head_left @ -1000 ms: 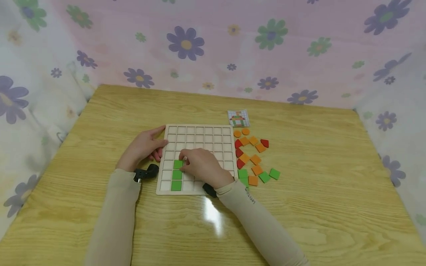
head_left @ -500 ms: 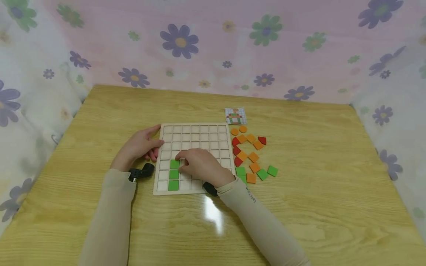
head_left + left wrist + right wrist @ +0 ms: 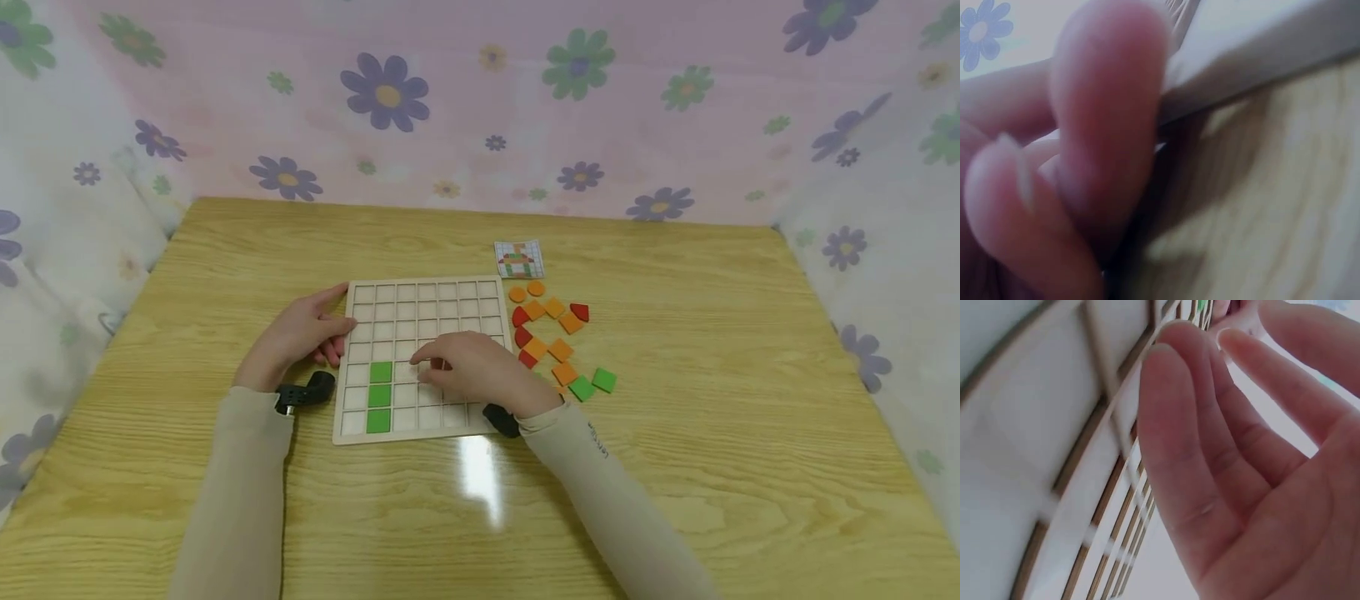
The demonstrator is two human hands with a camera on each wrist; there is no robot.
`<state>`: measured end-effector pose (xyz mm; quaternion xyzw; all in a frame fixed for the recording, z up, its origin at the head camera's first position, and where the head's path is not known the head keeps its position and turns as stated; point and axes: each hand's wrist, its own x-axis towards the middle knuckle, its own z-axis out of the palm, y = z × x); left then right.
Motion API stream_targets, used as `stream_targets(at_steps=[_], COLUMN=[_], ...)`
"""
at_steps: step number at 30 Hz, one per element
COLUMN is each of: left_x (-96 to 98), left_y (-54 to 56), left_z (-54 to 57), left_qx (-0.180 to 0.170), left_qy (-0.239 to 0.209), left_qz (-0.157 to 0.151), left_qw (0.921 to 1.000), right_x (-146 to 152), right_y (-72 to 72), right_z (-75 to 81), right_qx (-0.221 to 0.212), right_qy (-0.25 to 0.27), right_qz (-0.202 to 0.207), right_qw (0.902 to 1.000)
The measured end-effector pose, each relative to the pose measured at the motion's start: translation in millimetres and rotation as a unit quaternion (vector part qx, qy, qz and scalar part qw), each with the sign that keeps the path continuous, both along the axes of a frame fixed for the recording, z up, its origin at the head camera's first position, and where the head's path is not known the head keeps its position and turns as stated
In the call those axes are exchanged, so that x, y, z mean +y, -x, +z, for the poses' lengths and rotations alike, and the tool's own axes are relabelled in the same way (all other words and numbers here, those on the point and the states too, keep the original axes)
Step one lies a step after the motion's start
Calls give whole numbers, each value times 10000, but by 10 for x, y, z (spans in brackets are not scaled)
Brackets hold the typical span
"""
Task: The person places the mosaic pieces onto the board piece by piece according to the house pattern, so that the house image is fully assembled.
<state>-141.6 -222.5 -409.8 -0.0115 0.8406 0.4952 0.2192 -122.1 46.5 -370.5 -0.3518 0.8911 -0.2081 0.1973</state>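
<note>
A pale wooden grid board [image 3: 383, 310] lies on the table, and three green square tiles [image 3: 379, 396] fill a short column of cells at its lower left. My left hand [image 3: 296, 337] holds the board's left edge, thumb on the rim and index finger by the far corner; the lower fingers [image 3: 1110, 106] bend beside the edge. Over the middle of the board hovers my right hand [image 3: 476, 367], fingers loosely bent and nothing between thumb and fingertips. In the right wrist view its fingers [image 3: 1169, 431] are close over the bare cells.
Right of the board lie loose orange square tiles [image 3: 560, 350], orange discs [image 3: 536, 288], red pieces [image 3: 580, 312] and green squares [image 3: 603, 381]. A small pattern card [image 3: 519, 259] sits behind them. My right wrist hides part of the pile. Flowered cloth [image 3: 480, 100] surrounds the table.
My right hand has drawn back to the right from the uppermost green tile, leaving it in its cell. The left hand stays at the board's edge. The head view has shifted slightly.
</note>
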Motion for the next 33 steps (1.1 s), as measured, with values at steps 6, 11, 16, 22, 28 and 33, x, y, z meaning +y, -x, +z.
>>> stream_targets(at_steps=[6,11,16,22,28,33], left_x=[-45,-47,-39,-35,-10,0], left_y=[1,-9,-20,-23,-20,-13], left_z=[29,28,23,28,14,-12], left_qx=[42,-1,-9,-52,-19,10], left_qy=[40,-16,-46,-40,-99,-71], left_qz=[47,85,105,124,172,179], left_qw=[10000,10000,9999,9999,9998,9998], right_x=[198,333,475,685,893,1034], right_y=[103,179,246,349,427,461], right_z=[-17,-37,-54,-24,18,3], right_qx=[-322,-497,-899,-1394,-1123,-889], right_qy=[112,251,569,1048,952,968], right_qz=[-350,-604,-835,-1012,-1376,-1587], right_qw=[9988,9966,9908,9795,9795,9785])
